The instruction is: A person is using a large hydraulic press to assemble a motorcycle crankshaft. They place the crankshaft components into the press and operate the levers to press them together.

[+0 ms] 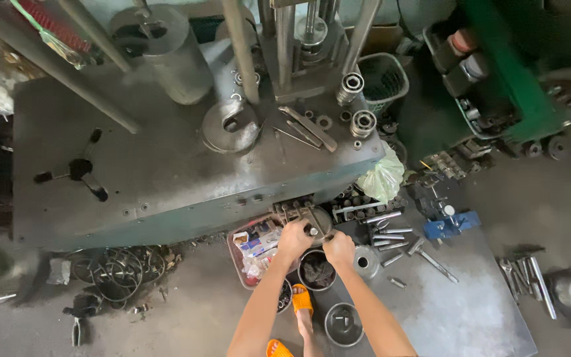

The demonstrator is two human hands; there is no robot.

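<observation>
Below the big grey metal bench [166,172], the left hand [293,239] and right hand [339,249] clench a round grey metal part [316,225], which might slip toward six o'clock onto the orange-sandalled foot [302,301].

Landmark: grey steel workbench [166,172].

Small flat carton [259,241], white with blue and red print, lying in a reddish tray just below the bench's front edge.

Crumpled pale-green plastic bag [383,178] at the bench's front right corner.

No signs or screens seen.
</observation>
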